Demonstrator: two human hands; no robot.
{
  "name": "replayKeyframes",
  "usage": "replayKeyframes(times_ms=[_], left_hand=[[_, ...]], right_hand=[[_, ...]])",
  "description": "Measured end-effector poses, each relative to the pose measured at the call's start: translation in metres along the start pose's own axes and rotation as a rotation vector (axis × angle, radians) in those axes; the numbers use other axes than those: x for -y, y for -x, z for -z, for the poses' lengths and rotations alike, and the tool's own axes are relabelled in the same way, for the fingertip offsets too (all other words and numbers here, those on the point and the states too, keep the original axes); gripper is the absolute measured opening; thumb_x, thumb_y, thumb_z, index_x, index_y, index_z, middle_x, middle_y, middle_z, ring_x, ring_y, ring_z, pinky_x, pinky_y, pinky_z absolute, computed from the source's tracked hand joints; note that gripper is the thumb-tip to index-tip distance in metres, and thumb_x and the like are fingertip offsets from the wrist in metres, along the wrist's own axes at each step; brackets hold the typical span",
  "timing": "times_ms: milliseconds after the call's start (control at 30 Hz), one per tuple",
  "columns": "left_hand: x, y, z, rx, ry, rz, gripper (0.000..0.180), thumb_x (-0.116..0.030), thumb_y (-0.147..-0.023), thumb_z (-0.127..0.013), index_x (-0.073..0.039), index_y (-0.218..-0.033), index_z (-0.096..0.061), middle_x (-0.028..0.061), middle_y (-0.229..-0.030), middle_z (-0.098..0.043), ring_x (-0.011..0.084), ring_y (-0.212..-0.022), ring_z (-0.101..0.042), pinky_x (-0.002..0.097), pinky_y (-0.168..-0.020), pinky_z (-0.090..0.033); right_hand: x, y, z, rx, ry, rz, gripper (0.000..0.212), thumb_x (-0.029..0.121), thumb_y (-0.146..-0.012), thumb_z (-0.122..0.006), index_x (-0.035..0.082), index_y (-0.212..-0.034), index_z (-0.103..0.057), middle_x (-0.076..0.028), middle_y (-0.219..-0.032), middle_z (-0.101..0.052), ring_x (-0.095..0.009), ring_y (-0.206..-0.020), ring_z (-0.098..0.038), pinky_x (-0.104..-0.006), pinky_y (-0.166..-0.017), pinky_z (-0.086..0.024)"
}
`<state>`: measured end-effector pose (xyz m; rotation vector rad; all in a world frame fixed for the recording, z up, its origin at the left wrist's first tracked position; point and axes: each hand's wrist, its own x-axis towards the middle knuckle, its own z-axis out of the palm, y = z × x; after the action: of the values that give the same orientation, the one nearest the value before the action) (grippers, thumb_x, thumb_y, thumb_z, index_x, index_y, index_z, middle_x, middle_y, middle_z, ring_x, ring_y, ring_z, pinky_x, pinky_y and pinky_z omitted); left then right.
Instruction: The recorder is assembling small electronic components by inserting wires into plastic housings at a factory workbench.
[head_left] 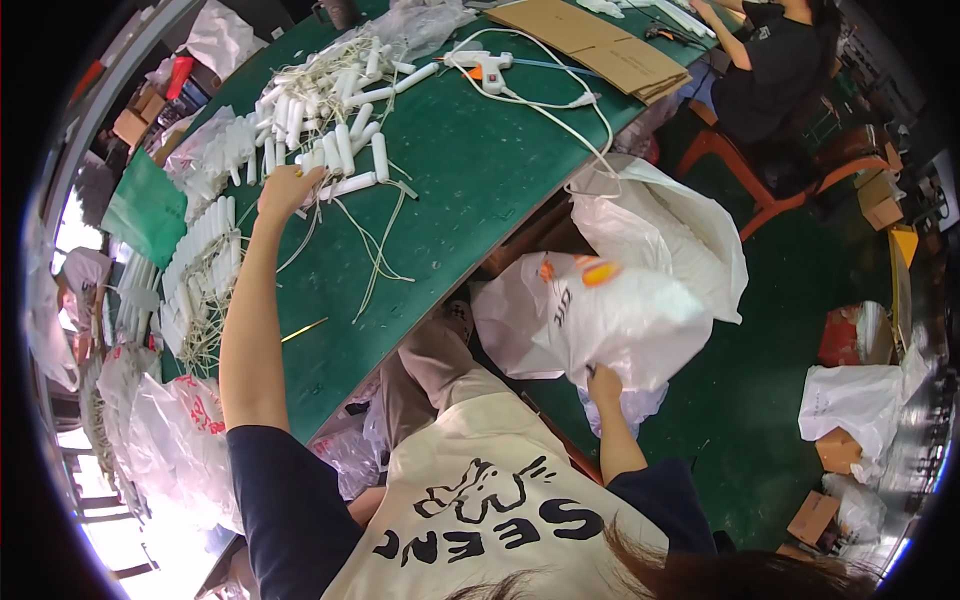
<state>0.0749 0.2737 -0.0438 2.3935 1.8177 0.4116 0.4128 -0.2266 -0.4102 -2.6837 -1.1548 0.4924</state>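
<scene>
My left hand [288, 192] reaches over the green table to the near edge of a heap of white tubes [318, 105] with thin pale wires. Its fingers are curled among the tubes; what they hold, if anything, is hidden. A few white tubes [352, 184] lie right beside my thumb. Low on the right, my right hand [606, 386] is closed at the near side of a large white plastic bag [640, 325]. Something small and dark shows at its fingers, too small to name. A blurred orange-yellow thing [600, 272] shows against the bag.
A white hot glue gun [485, 70] with a looping cord lies by folded cardboard [590, 45]. More wired tubes [195, 275] and clear bags [165, 420] line the left side. A thin yellow stick [305, 329] lies nearer me. Another person [780, 70] sits at the far right.
</scene>
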Motion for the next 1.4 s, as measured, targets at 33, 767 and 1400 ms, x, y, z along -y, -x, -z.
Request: replayKeyframes(times_ms=[33, 767, 1400], left_hand=[[0.001, -0.001, -0.002, -0.005, 0.003, 0.009, 0.059, -0.055, -0.074, -0.061, 0.004, -0.073, -0.061, 0.0196, -0.067, -0.061, 0.0302, -0.063, -0.059, 0.041, -0.061, -0.044], [-0.013, 0.02, 0.024, 0.277, 0.041, 0.134, 0.06, -0.06, -0.064, -0.071, -0.001, -0.077, -0.069, 0.0149, -0.077, -0.068, 0.0264, -0.07, -0.065, 0.0372, -0.064, -0.05], [-0.033, 0.135, 0.079, 0.458, 0.024, -0.055, 0.035, -0.037, -0.071, -0.059, -0.004, -0.065, -0.068, 0.0094, -0.057, -0.063, 0.0245, -0.056, -0.063, 0.0348, -0.059, -0.05]], right_hand=[[-0.004, 0.008, -0.004, 0.074, -0.01, -0.01, 0.035, 0.022, -0.074, -0.064, 0.005, -0.104, -0.06, -0.019, -0.083, -0.066, -0.038, -0.079, -0.063, -0.0485, -0.071, -0.05], [0.173, -0.01, 0.195, -0.49, -0.269, 0.504, 0.024, 0.009, -0.082, -0.057, 0.0, -0.104, -0.061, -0.018, -0.101, -0.062, -0.035, -0.083, -0.064, -0.0426, -0.069, -0.051], [0.292, -0.012, 0.294, 0.967, -0.935, 0.778, 0.013, 0.011, -0.086, -0.064, 0.001, -0.094, -0.066, 0.001, -0.065, -0.058, -0.003, -0.055, -0.05, -0.0194, -0.05, -0.04]])
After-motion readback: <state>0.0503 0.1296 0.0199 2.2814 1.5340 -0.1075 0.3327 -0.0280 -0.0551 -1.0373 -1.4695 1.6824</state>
